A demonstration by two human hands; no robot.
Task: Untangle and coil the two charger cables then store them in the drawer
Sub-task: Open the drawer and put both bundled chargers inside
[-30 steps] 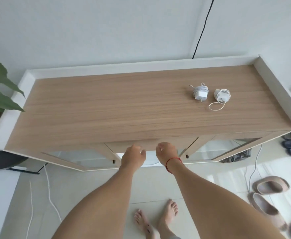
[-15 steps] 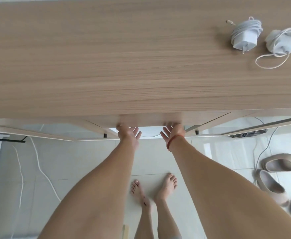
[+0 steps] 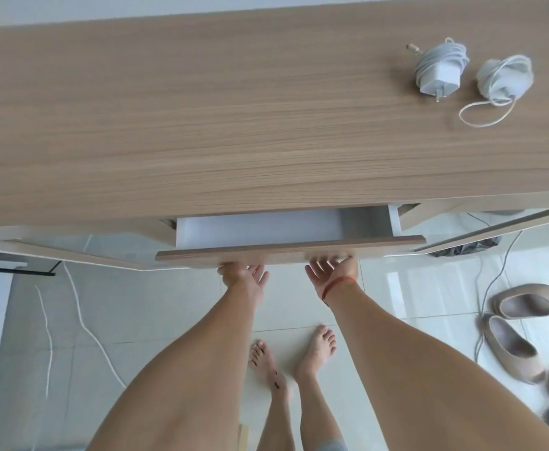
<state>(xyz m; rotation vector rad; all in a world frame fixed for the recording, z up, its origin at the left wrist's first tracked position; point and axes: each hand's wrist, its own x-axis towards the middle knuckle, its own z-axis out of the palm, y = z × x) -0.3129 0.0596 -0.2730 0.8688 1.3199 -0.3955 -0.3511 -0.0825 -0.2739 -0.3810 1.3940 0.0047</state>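
- Left hand (image 3: 244, 276): palm up, fingers spread, tips hidden under the drawer front; I cannot tell whether they hook it.
- Drawer (image 3: 286, 250): partly out, just above the fingertips, white inside.
- Right hand (image 3: 331, 273): the same pose, blurred.
- Two coiled chargers lie side by side on the top (image 3: 201, 125), well beyond the right fingers: first charger (image 3: 439, 71), second charger (image 3: 504, 76).

Two coiled white chargers (image 3: 440, 70) (image 3: 504, 74) lie side by side on the tabletop; drawer (image 3: 286, 249) stands part open
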